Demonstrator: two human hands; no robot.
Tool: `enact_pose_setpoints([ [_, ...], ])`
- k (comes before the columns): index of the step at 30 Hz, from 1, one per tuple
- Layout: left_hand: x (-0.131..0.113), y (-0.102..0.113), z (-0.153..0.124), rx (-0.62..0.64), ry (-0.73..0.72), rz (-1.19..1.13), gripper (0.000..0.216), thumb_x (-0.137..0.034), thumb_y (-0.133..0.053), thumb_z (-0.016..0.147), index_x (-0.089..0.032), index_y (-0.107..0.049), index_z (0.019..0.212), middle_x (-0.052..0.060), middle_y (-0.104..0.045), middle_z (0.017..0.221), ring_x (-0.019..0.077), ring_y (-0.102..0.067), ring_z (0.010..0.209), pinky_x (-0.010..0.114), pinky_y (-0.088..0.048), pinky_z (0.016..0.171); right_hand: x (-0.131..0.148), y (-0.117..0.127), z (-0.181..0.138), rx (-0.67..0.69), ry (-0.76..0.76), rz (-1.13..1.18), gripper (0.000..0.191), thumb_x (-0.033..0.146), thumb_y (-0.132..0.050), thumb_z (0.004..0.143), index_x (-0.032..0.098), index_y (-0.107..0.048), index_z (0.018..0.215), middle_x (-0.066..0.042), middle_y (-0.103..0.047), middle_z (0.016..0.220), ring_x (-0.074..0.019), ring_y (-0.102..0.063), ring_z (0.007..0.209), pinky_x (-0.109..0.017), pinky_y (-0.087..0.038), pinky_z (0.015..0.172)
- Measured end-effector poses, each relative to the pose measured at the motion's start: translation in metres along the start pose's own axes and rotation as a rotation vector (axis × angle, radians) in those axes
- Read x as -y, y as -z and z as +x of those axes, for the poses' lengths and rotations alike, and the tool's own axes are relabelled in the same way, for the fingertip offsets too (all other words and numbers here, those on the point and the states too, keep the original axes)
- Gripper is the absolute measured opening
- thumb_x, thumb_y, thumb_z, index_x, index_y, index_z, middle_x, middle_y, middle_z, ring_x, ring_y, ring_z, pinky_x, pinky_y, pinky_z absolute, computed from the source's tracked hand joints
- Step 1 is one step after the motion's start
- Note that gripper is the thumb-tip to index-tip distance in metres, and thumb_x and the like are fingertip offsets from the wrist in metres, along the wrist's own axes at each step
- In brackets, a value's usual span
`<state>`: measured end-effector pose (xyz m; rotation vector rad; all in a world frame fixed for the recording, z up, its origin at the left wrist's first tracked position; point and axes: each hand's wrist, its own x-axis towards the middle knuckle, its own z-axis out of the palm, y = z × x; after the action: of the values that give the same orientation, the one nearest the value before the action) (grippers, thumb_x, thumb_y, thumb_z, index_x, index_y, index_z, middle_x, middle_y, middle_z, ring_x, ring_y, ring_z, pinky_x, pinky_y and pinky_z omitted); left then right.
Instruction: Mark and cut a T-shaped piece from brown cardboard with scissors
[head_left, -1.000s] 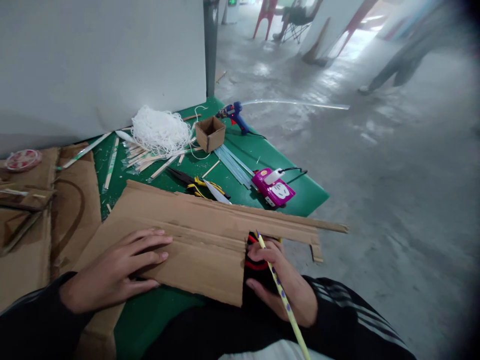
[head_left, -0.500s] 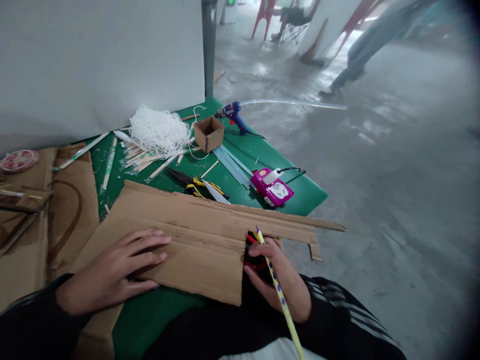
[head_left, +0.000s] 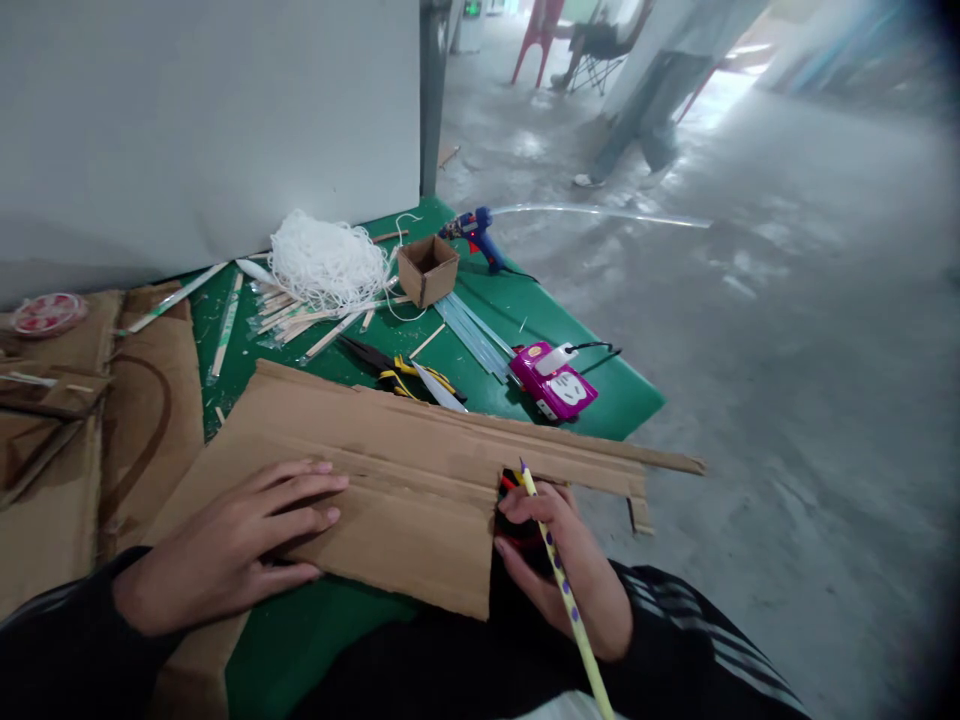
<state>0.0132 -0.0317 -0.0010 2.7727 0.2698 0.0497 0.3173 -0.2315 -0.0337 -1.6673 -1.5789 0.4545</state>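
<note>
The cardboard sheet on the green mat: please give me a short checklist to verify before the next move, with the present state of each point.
1. Left hand lies flat on the cardboard sheet, pinning it: ok.
2. Right hand has its grip shut on the pencil: ok.
3. Pencil tip sits at the inner corner of the sheet's cut-out: ok.
4. Black and red thing under the right hand: what it is, cannot tell.
5. Pliers and the blade beside them lie partly under the sheet's far edge: not ok.
6. Pink power strip lies apart from the sheet: ok.
</note>
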Motion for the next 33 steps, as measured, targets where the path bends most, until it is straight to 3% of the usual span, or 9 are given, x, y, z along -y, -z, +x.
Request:
enact_pose_setpoints([
  [7,-0.005,0.005,0.003,0.025,0.028,-0.021,0.033,-0.029,-0.064,0.087,-0.025,-0.058,0.12,0.005,-0.05,0.142,0.024,-0.037,0.133,0.04,-0.039,0.106,-0.001,0.0,0.002,-0.008,0.031,-0.064,0.025,0.015,-0.059,0.082,0.025,-0.046,0.1,-0.006,-0.06,0.098,-0.025,-0.056,0.095,-0.044,-0.046,0.081],
  [13,-0.027,0.022,0.004,0.038,0.257,0.007,0.035,-0.034,-0.065,0.084,-0.032,-0.06,0.119,0.008,-0.048,0.128,0.029,-0.045,0.118,0.047,-0.04,0.097,-0.008,-0.001,0.0,0.004,0.09,-0.083,0.027,0.014,-0.059,0.084,0.024,-0.047,0.106,-0.01,-0.062,0.106,-0.0263,-0.059,0.1,-0.044,-0.05,0.079],
  [18,-0.04,0.033,-0.002,0.099,0.368,0.034,0.053,-0.018,-0.061,0.082,-0.04,-0.052,0.129,0.006,-0.047,0.123,0.028,-0.046,0.113,0.043,-0.04,0.089,-0.003,0.0,0.006,0.041,0.194,-0.145,0.02,0.015,-0.057,0.086,0.025,-0.05,0.102,-0.01,-0.068,0.101,-0.0278,-0.063,0.097,-0.048,-0.05,0.078],
  [23,-0.043,0.03,-0.002,0.093,0.409,0.071,0.05,-0.012,-0.055,0.084,-0.043,-0.057,0.123,0.002,-0.052,0.098,0.0221,-0.05,0.09,0.035,-0.036,0.073,-0.003,0.001,0.006,0.044,0.211,-0.189,0.018,0.016,-0.058,0.085,0.025,-0.051,0.1,-0.009,-0.069,0.099,-0.0276,-0.065,0.094,-0.047,-0.052,0.078],
  [28,-0.045,0.023,-0.005,0.096,0.429,0.172,0.054,-0.013,-0.056,0.085,-0.047,-0.053,0.127,0.002,-0.056,0.094,0.0231,-0.052,0.085,0.034,-0.033,0.069,-0.007,0.0,0.005,0.023,0.222,-0.162,0.018,0.017,-0.059,0.085,0.025,-0.053,0.099,-0.008,-0.069,0.101,-0.028,-0.065,0.095,-0.045,-0.052,0.076],
  [33,-0.048,0.022,-0.009,0.126,0.45,0.194,0.056,-0.012,-0.051,0.087,-0.047,-0.049,0.131,0.001,-0.057,0.086,0.0216,-0.054,0.078,0.034,-0.032,0.068,-0.007,0.0,0.005,0.073,0.192,-0.16,0.021,0.016,-0.059,0.085,0.026,-0.051,0.102,-0.01,-0.067,0.103,-0.0298,-0.063,0.099,-0.051,-0.05,0.08],
])
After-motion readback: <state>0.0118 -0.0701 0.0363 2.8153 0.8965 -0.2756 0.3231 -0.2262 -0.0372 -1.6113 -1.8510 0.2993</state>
